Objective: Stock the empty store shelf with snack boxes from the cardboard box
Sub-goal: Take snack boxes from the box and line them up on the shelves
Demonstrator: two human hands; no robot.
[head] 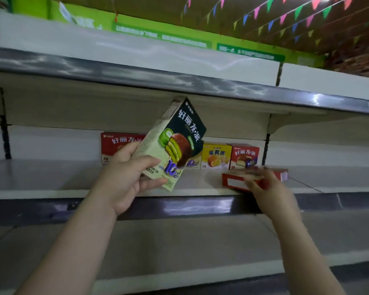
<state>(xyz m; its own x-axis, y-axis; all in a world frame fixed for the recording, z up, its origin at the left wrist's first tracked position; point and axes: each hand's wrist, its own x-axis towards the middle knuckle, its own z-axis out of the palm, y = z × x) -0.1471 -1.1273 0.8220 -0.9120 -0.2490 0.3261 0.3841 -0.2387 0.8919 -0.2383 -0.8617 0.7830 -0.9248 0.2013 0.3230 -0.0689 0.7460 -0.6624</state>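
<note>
Reaching up, left hand (124, 177) grips tilted green snack box (173, 143) above the shelf (51, 177), thumb across its front. Right hand (264, 186), blurred, seems to grip a flat red box (234, 180) lying at the shelf's front edge.

Left hand (124, 179) holds a tilted snack box (170, 143) up in front of the middle shelf (51, 177). Behind it, against the back panel, stands a row of boxes (230, 156), running left to right. Right hand (266, 188) grips a flat-lying box (234, 180) at the shelf's front edge, right of the tilted one.
</note>
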